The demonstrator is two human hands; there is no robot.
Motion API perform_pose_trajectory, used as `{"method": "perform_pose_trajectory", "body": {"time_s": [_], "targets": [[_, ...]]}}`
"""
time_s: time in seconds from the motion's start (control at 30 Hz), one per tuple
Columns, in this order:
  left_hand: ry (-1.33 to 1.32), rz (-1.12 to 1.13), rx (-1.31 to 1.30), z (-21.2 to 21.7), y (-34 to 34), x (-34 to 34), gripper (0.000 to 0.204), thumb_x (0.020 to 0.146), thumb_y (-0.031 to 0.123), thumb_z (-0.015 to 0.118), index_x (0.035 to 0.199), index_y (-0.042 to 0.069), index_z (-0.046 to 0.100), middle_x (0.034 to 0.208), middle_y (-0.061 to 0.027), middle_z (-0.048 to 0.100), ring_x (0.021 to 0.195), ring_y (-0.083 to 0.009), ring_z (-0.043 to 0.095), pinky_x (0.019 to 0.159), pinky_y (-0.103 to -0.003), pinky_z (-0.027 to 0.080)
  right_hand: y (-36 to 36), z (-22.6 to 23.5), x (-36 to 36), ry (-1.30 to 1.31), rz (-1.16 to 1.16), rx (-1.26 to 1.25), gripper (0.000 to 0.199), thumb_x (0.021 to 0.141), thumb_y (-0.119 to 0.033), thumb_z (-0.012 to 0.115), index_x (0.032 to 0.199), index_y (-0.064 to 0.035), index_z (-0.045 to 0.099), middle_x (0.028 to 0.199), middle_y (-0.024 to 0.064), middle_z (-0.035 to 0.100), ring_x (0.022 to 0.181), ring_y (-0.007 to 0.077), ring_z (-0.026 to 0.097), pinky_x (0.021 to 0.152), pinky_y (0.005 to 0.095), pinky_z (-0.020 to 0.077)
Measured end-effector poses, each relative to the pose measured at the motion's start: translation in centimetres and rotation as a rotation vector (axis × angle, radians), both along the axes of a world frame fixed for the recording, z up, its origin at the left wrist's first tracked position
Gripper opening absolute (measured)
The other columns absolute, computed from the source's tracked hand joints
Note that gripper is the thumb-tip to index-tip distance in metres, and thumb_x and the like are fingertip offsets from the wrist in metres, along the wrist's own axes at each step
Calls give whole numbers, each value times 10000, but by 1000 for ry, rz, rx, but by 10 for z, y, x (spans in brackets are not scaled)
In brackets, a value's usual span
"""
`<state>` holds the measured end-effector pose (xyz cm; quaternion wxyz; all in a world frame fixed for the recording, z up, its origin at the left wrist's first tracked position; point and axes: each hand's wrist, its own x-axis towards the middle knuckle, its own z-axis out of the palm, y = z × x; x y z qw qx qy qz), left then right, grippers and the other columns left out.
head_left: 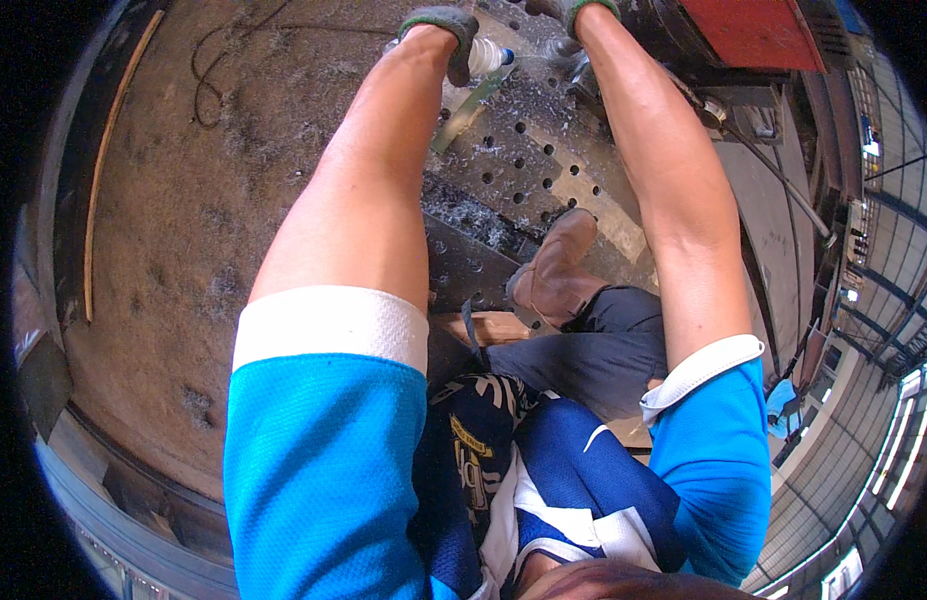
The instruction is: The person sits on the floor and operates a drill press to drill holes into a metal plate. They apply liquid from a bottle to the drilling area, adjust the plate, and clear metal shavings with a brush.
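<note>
**Gloved hands at a perforated steel plate**

The left hand (pixel 446 30), in a grey glove with green cuff, closes around a clear plastic bottle with a blue cap (pixel 487 56) above the grey perforated steel plate (pixel 529 160). The right hand (pixel 574 8) is cut off at the frame's top edge; its grip cannot be told. A brown leather boot (pixel 556 270) rests on the plate below.

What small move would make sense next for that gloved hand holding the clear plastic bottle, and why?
Probably tip the clear plastic bottle lower over the perforated grey metal plate: the gloved left hand holds it just above the plate, where pale metal shavings lie among the holes.
</note>
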<state>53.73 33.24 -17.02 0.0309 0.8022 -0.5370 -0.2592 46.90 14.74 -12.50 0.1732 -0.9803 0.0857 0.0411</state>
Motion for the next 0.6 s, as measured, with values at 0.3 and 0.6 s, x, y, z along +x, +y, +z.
{"method": "perform_pose_trajectory", "body": {"time_s": [0.3,0.6], "targets": [[-15,-12,-23,-9,1,0,864,579,466,951,1323,123,674,1257,-163,722,1177,-368,679,997,-446,543,-4,-10,0,-59,112,-69,338,919,-54,547,1179,-118,754,1200,154,745,1105,303,703,985,385,527],[51,44,-204,-38,8,-9,862,597,480,933,1338,134,661,1241,-156,730,1181,-366,677,1008,-442,534,13,-7,12,-56,58,-4,318,910,-121,580,1171,-154,759,1208,141,739,1113,326,686,977,408,522]]}}
